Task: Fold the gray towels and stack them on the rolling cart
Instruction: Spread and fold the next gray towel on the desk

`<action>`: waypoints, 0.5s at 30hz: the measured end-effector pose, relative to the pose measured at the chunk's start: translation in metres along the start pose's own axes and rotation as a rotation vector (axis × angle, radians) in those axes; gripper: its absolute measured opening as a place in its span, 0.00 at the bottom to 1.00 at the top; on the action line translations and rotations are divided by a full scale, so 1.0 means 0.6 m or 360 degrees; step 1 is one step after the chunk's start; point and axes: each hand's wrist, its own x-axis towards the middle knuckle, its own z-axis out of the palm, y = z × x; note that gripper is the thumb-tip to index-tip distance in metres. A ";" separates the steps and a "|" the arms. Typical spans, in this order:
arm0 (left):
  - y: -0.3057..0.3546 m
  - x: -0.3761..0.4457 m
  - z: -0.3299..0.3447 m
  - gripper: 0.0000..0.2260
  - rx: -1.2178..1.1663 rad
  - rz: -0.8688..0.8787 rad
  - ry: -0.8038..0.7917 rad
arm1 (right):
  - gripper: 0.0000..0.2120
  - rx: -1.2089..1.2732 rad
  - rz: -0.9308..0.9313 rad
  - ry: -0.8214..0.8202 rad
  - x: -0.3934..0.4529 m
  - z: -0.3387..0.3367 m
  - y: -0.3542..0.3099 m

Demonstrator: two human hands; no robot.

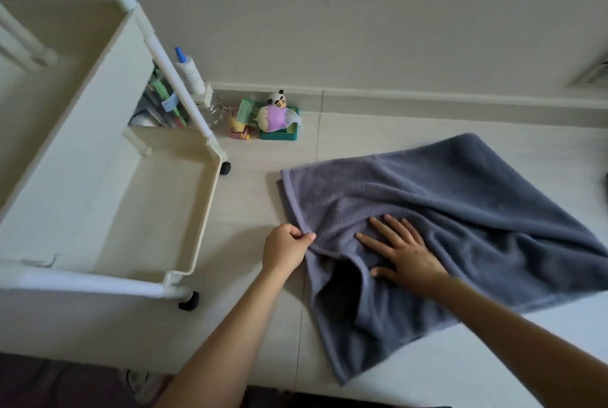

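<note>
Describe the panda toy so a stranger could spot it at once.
Start at the white rolling cart, then look past its far corner to the toys along the baseboard. The panda toy sits highest there, above the purple figure on the green tray, the only black-and-white piece.

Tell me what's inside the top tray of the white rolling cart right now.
The cart's top tray shows only its bare cream floor, with no folded towels in it. The gray towel lies on the floor. The tray's near-left corner is hidden behind the rail.

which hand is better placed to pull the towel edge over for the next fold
Left. The left hand already pinches the gray towel at its hemmed edge, while the right hand lies flat on the cloth, pinning it.
</note>
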 end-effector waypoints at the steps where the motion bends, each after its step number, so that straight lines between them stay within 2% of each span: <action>1: 0.005 -0.007 0.012 0.11 0.0005 -0.0007 -0.0019 | 0.30 -0.0055 -0.0012 0.0004 -0.001 -0.009 0.023; 7: 0.032 -0.047 0.074 0.13 0.0021 -0.0007 -0.0148 | 0.32 -0.0164 0.0027 -0.0144 -0.019 -0.064 0.115; 9: 0.041 -0.065 0.089 0.12 0.0046 0.0060 0.0047 | 0.31 -0.0107 0.0120 -0.0202 -0.034 -0.067 0.126; 11: 0.047 -0.079 0.098 0.13 0.0128 0.0345 0.0416 | 0.26 0.0145 0.0368 -0.0161 -0.055 -0.059 0.122; 12: 0.047 -0.079 0.101 0.13 0.0198 0.0554 0.0515 | 0.21 0.0324 0.0529 -0.0028 -0.063 -0.055 0.111; 13: 0.049 -0.077 0.105 0.15 0.0287 0.0752 0.0531 | 0.17 0.0500 0.0688 0.0151 -0.072 -0.054 0.094; 15: 0.048 -0.060 0.112 0.22 0.0519 0.1004 0.0375 | 0.17 0.0766 0.0884 0.0385 -0.094 -0.050 0.048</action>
